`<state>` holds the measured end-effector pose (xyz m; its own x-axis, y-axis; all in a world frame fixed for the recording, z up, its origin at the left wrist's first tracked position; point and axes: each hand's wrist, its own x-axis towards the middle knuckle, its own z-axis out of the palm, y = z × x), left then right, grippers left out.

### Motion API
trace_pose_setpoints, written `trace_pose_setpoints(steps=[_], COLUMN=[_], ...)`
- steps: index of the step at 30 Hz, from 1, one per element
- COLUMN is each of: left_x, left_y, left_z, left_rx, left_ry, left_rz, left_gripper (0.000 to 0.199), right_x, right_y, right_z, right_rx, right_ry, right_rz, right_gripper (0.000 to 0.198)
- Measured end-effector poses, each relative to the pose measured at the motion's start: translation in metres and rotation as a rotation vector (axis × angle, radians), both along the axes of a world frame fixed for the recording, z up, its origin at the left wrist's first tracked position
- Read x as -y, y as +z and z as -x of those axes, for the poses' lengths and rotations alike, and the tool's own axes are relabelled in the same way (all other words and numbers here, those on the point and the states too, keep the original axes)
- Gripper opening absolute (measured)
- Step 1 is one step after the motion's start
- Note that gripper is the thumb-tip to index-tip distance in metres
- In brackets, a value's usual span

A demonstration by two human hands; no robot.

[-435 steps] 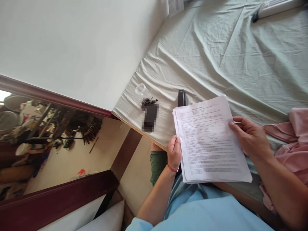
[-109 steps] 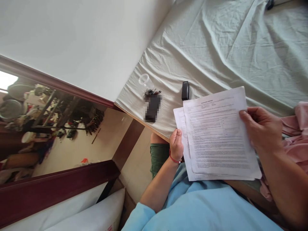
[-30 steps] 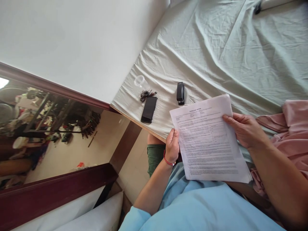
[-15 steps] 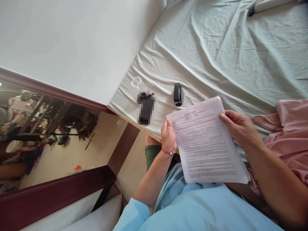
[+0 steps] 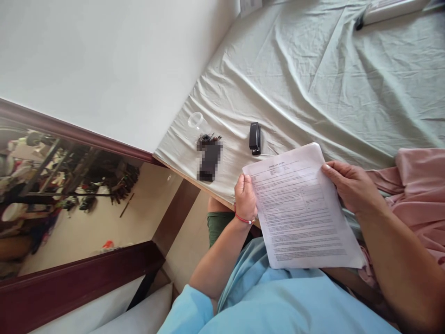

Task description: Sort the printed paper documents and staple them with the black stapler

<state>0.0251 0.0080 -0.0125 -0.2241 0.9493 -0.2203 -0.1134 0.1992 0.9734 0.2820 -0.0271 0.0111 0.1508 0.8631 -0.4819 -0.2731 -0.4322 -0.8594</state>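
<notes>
A stack of printed paper sheets [image 5: 302, 213] is held up over my lap, its text facing me. My left hand [image 5: 245, 197] pinches the stack's upper left edge, thumb on the front; a red bracelet circles that wrist. At the upper right edge, my right hand [image 5: 354, 185] grips the stack between thumb and fingers. The fingers behind the paper are hidden. Beyond the top edge of the sheets, a black stapler [image 5: 255, 138] lies on the pale green cloth [image 5: 295, 93], touched by neither hand.
Left of the stapler are a dark pixelated object [image 5: 209, 160], small dark items [image 5: 208, 138] and a clear plastic cup [image 5: 197, 121]. Pink fabric [image 5: 417, 185] lies at the right. A white object with a dark end [image 5: 392, 11] is at the far right. A dark red wooden frame [image 5: 104, 260] stands left.
The sheets and both hands have shifted slightly right and down in the view, and the top edge looks more even. Both hands keep hold of the stack.
</notes>
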Motion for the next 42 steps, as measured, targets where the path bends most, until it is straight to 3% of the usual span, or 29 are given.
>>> trace_pose_setpoints(steps=[15,21,26,31,34,38,42], left_x=[-0.035,-0.054,-0.078,-0.098,-0.111,-0.133,-0.149], left_y=[0.008,0.016,0.028,0.037,0.040,0.043,0.049], left_z=[0.011,0.014,0.016,0.014,0.015,0.016,0.012], left_rx=[0.116,-0.036,-0.176,-0.312,-0.410,-0.606,-0.784], left_ry=[-0.135,-0.145,-0.170,-0.240,-0.220,-0.161,-0.288], left_rz=[0.161,0.288,0.331,0.361,0.326,0.163,0.039], left_gripper=[0.033,0.018,0.021,0.019,0.020,0.019,0.031], right_x=[0.001,0.001,-0.001,-0.005,-0.005,-0.004,-0.003], right_y=[-0.014,-0.015,-0.008,-0.007,-0.008,-0.009,-0.009], right_z=[-0.001,0.000,0.001,0.002,0.001,0.001,-0.001], right_rx=[0.079,0.176,0.219,0.422,0.493,0.470,0.441], right_ry=[0.081,0.047,-0.030,-0.005,0.025,0.040,0.063], right_rz=[0.044,0.045,0.056,0.007,-0.014,-0.034,-0.046], right_gripper=[0.034,0.028,0.032,0.034,0.035,0.034,0.031])
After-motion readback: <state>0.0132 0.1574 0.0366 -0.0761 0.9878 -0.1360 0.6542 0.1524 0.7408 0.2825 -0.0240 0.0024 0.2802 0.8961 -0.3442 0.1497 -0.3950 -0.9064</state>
